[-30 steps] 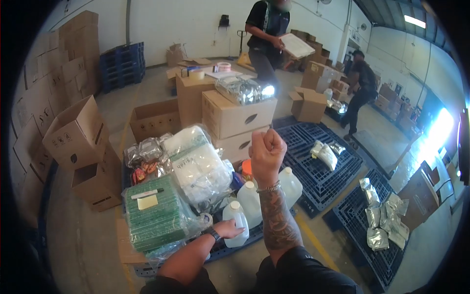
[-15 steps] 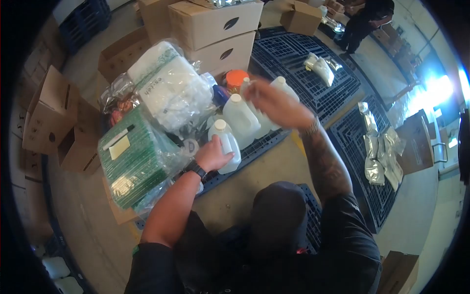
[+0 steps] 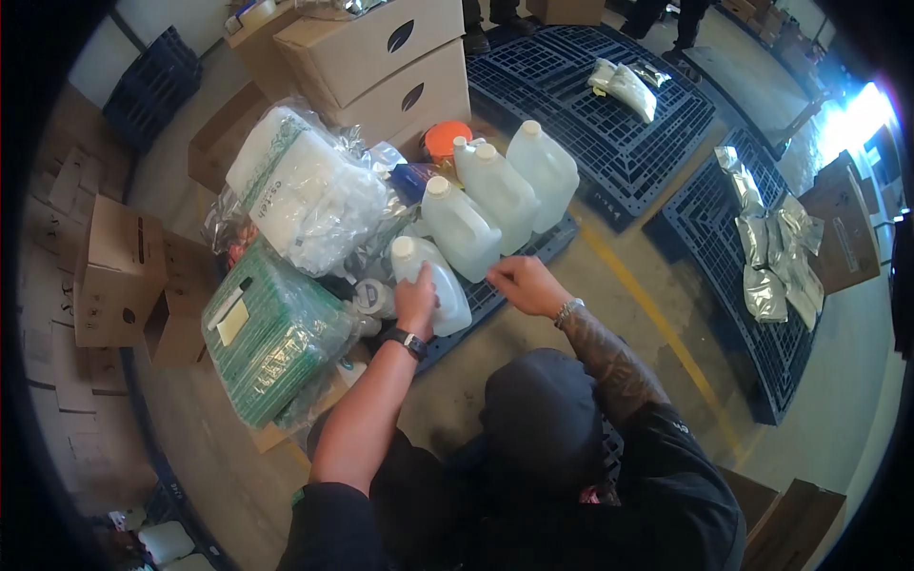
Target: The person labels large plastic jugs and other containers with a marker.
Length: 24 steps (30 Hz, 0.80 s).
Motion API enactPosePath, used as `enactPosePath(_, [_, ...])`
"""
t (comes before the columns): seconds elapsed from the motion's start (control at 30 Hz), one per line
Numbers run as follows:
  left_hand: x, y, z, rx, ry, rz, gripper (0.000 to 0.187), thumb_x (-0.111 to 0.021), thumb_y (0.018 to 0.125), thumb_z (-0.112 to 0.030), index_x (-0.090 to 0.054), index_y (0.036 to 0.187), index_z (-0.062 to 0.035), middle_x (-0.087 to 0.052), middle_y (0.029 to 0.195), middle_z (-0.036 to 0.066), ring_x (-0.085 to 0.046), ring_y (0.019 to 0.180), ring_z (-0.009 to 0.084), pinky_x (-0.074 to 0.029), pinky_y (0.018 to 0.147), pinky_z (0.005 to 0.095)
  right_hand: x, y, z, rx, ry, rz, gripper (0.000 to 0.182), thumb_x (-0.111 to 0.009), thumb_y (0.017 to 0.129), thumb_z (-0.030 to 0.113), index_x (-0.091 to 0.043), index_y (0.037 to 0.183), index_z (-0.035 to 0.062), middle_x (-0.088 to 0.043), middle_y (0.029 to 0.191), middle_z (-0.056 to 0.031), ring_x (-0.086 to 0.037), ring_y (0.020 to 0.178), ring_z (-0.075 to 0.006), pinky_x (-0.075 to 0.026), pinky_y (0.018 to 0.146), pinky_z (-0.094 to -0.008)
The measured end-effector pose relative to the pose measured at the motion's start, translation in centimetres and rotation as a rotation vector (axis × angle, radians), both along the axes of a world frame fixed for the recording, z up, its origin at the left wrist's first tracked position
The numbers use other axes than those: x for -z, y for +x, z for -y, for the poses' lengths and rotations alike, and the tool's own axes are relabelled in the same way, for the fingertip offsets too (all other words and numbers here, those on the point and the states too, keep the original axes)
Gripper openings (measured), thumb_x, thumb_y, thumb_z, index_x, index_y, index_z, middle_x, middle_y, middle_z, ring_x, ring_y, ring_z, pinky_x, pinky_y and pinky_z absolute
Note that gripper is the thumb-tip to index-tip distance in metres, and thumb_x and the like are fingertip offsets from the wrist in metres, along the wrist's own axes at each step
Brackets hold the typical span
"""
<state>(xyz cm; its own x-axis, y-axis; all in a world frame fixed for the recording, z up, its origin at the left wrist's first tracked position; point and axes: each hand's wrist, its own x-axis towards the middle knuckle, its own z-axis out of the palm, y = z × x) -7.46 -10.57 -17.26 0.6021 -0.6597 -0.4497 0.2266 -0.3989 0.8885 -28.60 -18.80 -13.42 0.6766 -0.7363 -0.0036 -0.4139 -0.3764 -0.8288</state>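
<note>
My left hand (image 3: pixel 416 303) is wrapped around the handle of a translucent plastic jug (image 3: pixel 449 303) with a white cap, the nearest in a row. Three similar jugs stand beyond it: a second jug (image 3: pixel 465 234), a third jug (image 3: pixel 503 202) and the farthest jug (image 3: pixel 550 181). Just in front of the row, my right hand (image 3: pixel 529 285) hangs apart from the jugs with its fingers curled together; no object shows in it. Behind the jugs is a tub with an orange lid (image 3: pixel 446 139). Left of my left hand lies a white round container (image 3: pixel 373 299).
Plastic-wrapped green sheets (image 3: pixel 267 328) and a bagged white bundle (image 3: pixel 309 195) crowd the left side. Stacked cartons (image 3: pixel 376 67) rise behind. Dark pallets (image 3: pixel 590 105) extend right, bearing silver pouches (image 3: pixel 776 252). A person's legs (image 3: pixel 671 24) and a dark cap (image 3: pixel 541 400) are in view.
My right hand has come down and toward me from above the jugs, and its fingers have curled in. My left hand stays on the nearest jug's handle. The view has shifted slightly.
</note>
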Motion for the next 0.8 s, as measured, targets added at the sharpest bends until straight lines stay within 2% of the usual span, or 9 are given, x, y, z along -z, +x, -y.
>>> enactPosePath(0.13, [-0.4,1.8,-1.1,-0.181,-0.091,0.071,0.036,-0.064,0.098,-0.035,-0.058,0.080,-0.0035,-0.056,0.066,0.005,-0.053,0.051,0.0166,-0.046,0.050,0.0340,1.2,1.6,2.6,0.188,-0.133,0.049,0.025,-0.061,0.096,0.022,-0.064,0.105,-0.0015,-0.068,0.102,-0.0251,-0.064,0.097,-0.0436,-0.051,0.083,-0.0465])
enactPosePath(0.3, [1.8,3.7,-1.8,-0.015,0.063,0.372,0.030,-0.066,0.096,-0.031,-0.060,0.094,-0.0015,-0.058,0.068,0.005,-0.058,0.057,0.0175,-0.048,0.054,0.0336,3.8,4.9,4.7,0.327,-0.215,0.146,0.036,-0.067,0.091,0.033,-0.065,0.109,0.0018,-0.067,0.111,-0.0243,-0.061,0.108,-0.0428,-0.047,0.095,-0.0493])
enactPosePath(0.37, [0.6,3.8,-1.9,0.060,0.035,0.063,0.032,-0.067,0.095,-0.030,-0.060,0.105,-0.0005,-0.059,0.072,0.005,-0.062,0.065,0.0200,-0.050,0.062,0.0352,4.7,6.6,5.6,0.260,-0.130,0.010,0.042,-0.068,0.088,0.039,-0.066,0.109,0.0035,-0.068,0.108,-0.0236,-0.061,0.108,-0.0411,-0.042,0.100,-0.0516])
enactPosePath(0.47, [-0.9,4.1,-2.2,0.092,0.011,-0.136,0.028,-0.070,0.093,-0.030,-0.061,0.100,-0.0038,-0.060,0.081,0.005,-0.062,0.069,0.0189,-0.050,0.064,0.0346,5.1,7.1,4.9,0.287,-0.016,-0.060,0.038,-0.066,0.089,0.037,-0.066,0.109,0.0044,-0.070,0.101,-0.0202,-0.062,0.106,-0.0391,-0.038,0.096,-0.0529])
enactPosePath(0.5, [-1.8,4.5,-2.7,0.192,0.025,-0.153,0.033,-0.070,0.093,-0.030,-0.057,0.106,-0.0035,-0.061,0.095,0.008,-0.064,0.087,0.0214,-0.051,0.075,0.0365,5.2,6.7,4.2,0.295,-0.009,-0.055,0.038,-0.066,0.089,0.037,-0.066,0.109,0.0044,-0.070,0.101,-0.0202,-0.062,0.106,-0.0391,-0.038,0.096,-0.0529])
enactPosePath(0.53, [-2.4,4.3,-3.0,0.201,0.030,-0.147,0.033,-0.070,0.093,-0.030,-0.057,0.106,-0.0035,-0.061,0.095,0.008,-0.064,0.087,0.0214,-0.051,0.075,0.0365,5.4,6.1,3.3,0.324,-0.046,-0.013,0.035,-0.065,0.090,0.035,-0.066,0.108,0.0046,-0.070,0.098,-0.0189,-0.062,0.104,-0.0382,-0.037,0.094,-0.0525])
enactPosePath(0.6, [-2.7,3.9,-3.9,0.185,-0.042,0.253,0.039,-0.070,0.091,-0.026,-0.047,0.112,-0.0026,-0.053,0.107,0.009,-0.056,0.100,0.0203,-0.046,0.087,0.0338,5.8,5.1,2.4,0.360,-0.076,0.031,0.033,-0.064,0.091,0.033,-0.065,0.108,0.0048,-0.070,0.095,-0.0177,-0.063,0.102,-0.0373,-0.036,0.092,-0.0520])
enactPosePath(0.63, [-1.3,5.3,-4.7,0.327,0.084,0.868,0.058,-0.074,0.087,-0.022,-0.035,0.123,0.0010,-0.043,0.116,0.013,-0.044,0.112,0.0248,-0.036,0.102,0.0391,6.0,4.5,1.9,0.363,-0.114,0.050,0.032,-0.064,0.092,0.032,-0.065,0.108,0.0046,-0.070,0.094,-0.0179,-0.062,0.100,-0.0374,-0.036,0.090,-0.0518])
enactPosePath(0.8, [-5.7,3.4,-1.9,0.456,-0.218,0.530,0.055,-0.075,0.085,-0.026,-0.038,0.114,0.0031,-0.040,0.111,0.013,-0.041,0.107,0.0260,-0.035,0.100,0.0392,5.5,2.1,-1.5,0.163,-0.313,-0.028,0.032,-0.067,0.091,0.031,-0.062,0.109,0.0045,-0.068,0.093,-0.0170,-0.062,0.099,-0.0366,-0.036,0.091,-0.0508])
